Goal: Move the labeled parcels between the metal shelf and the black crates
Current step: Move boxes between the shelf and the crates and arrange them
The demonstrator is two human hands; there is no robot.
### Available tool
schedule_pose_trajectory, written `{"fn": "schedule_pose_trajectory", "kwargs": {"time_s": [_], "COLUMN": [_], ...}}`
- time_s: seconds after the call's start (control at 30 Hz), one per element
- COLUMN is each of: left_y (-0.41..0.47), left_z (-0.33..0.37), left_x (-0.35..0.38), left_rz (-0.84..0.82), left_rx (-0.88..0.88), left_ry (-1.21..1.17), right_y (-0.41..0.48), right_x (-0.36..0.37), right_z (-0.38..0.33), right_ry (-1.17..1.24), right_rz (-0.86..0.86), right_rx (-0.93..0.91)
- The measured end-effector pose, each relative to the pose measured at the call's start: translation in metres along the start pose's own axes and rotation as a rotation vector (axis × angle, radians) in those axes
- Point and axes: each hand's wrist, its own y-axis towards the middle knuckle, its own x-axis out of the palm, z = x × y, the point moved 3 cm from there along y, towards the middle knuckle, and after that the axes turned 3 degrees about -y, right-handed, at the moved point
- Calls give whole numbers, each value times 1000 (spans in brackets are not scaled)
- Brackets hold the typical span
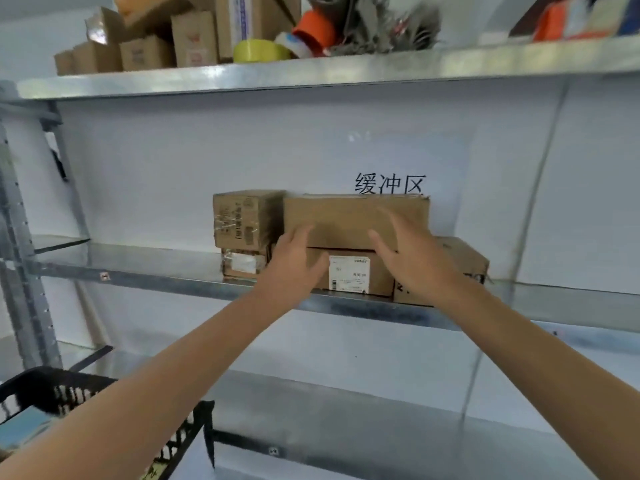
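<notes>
Where boxes [349,276] sat at the shelf's [138,277] front edge, the left hand [294,265] and right hand [415,261] spread empty fingers by the top box [356,216].

left hand [294,268] bare | right hand [412,258] bare | both forearms bare too, as far back as I can see from here

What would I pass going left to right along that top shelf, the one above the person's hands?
Small cardboard boxes → yellow tape roll → orange roll → grey tangled bundle → orange and blue packets, too blurred to identify further.
</notes>
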Motion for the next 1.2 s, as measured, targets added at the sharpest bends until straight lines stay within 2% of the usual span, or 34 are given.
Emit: {"fn": "schedule_pose_trajectory", "kwargs": {"time_s": [0.17,0.27,0.4,0.5,0.6,0.87,0.97,1.2], "left_y": [28,32,39,45,43,16,0,-61], "left_z": [-19,-30,-40,-39,-36,1,7,-7], "left_x": [15,24,29,23,16,-7,-14,-33], "left_rz": [91,163,183,240,272,325,322,352], "left_rx": [-213,-326,-428,-437,-453,-310,-293,-361], "left_ry": [-82,-203,-388,-510,-607,-869,-922,-878], "right_y": [11,22,37,43,41,-1,-18,-64], "right_x": [-19,-16,-5,0,1,-38,-49,-46], "right_z": [41,56,65,69,72,73,75,68], "right_ry": [-53,10,275,425,487,628,647,625], "right_rz": [143,85,-2,-34,-4,289,389,338], "right_rx": [116,253,390,485,504,405,451,520]}}
